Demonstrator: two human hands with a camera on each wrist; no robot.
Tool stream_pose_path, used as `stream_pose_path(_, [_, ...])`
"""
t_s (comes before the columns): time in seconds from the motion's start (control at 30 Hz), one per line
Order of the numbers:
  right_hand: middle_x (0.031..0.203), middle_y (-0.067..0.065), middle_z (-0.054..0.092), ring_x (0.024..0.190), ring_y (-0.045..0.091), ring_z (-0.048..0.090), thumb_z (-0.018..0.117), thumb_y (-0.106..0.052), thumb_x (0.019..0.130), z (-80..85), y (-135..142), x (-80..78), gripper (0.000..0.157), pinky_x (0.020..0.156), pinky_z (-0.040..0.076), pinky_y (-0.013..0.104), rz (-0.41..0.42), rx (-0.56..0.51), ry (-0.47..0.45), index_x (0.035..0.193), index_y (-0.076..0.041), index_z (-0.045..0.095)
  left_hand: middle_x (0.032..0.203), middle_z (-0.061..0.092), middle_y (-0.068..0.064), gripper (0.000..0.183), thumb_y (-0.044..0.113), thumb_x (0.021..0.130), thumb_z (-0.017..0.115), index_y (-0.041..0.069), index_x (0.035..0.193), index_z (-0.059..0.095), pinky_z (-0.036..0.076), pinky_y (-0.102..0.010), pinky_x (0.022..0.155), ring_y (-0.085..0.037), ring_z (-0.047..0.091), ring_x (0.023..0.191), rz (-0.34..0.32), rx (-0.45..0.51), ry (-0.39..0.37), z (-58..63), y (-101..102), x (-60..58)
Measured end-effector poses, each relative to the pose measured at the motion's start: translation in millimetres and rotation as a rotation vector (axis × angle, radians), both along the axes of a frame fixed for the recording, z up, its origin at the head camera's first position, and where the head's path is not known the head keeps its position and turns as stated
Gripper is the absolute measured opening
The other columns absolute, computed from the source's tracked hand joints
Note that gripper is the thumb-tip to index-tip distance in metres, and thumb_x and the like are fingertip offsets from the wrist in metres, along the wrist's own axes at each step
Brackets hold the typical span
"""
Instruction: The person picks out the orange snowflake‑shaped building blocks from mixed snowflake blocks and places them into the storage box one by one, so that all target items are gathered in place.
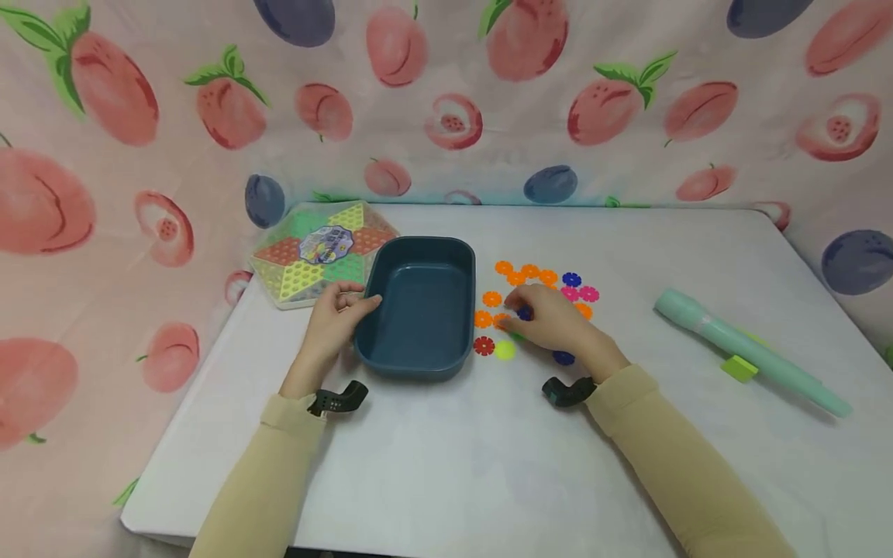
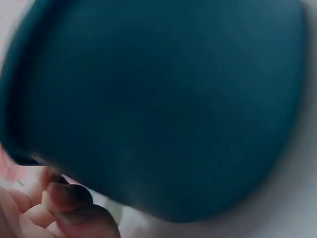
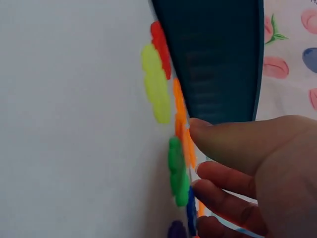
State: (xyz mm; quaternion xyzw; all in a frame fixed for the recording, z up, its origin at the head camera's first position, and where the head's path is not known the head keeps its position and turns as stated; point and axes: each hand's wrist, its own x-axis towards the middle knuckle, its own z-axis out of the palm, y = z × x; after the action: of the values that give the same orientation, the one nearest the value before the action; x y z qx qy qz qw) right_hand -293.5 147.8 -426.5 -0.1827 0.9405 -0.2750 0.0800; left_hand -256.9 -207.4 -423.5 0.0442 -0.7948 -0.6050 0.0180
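The right hand (image 1: 554,316) has its thumb and loosely bent fingers apart above notched discs (image 1: 491,298), gripping none visibly; a green disc (image 3: 178,171) lies just beside the fingertips, and the hand hides part of the cluster. The left hand (image 1: 335,322) grips the left rim of a blue tub (image 1: 418,310), which stands between that hand and the discs. A game board (image 1: 326,246) lies behind the left hand; a mint-green tube (image 1: 760,358) lies well apart, right.
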Motion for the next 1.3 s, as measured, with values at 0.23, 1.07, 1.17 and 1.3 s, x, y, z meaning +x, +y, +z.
stream_pose_path(0.23, [0.115,0.006,0.063,0.106,0.025,0.059,0.078,-0.041,0.091,-7.0,4,3.5,0.042,0.095,0.051,0.047,0.002,0.020,0.046,0.120,-0.012,0.070,0.096,0.073,-0.015,0.050,0.029,0.099,0.067,0.007,0.142,0.055,0.049,-0.028,0.076,-0.020,0.067,0.087,0.012,-0.030,0.003,-11.2,4,-0.9])
stream_pose_path(1.07, [0.098,0.001,0.061,0.092,0.023,0.056,0.081,-0.029,0.090,-7.9,0,7.4,0.028,0.084,0.050,0.039,0.001,-0.041,0.002,0.107,-0.016,0.063,0.074,0.068,-0.003,0.047,0.015,0.097,0.068,0.006,0.142,0.060,0.051,-0.023,0.063,-0.011,0.063,0.066,0.057,0.126,0.015,-16.1,10,0.0])
stream_pose_path(1.17, [0.098,0.000,0.062,0.092,0.022,0.056,0.081,-0.029,0.090,-9.1,-1,8.5,0.028,0.083,0.049,0.039,0.007,-0.056,0.009,0.107,-0.018,0.063,0.063,0.056,0.000,0.046,0.016,0.097,0.068,0.006,0.142,0.060,0.042,-0.023,0.056,-0.010,0.052,0.057,0.054,0.097,0.035,-14.5,10,2.0])
stream_pose_path(1.3, [0.096,-0.001,0.062,0.091,0.022,0.056,0.082,-0.028,0.090,-10.2,-2,10.0,0.026,0.082,0.049,0.039,-0.002,-0.079,0.012,0.107,-0.021,0.064,0.061,0.050,0.001,0.046,0.016,0.098,0.067,0.005,0.142,0.060,0.039,-0.023,0.054,-0.009,0.046,0.054,0.044,0.083,0.044,-13.2,9,3.2])
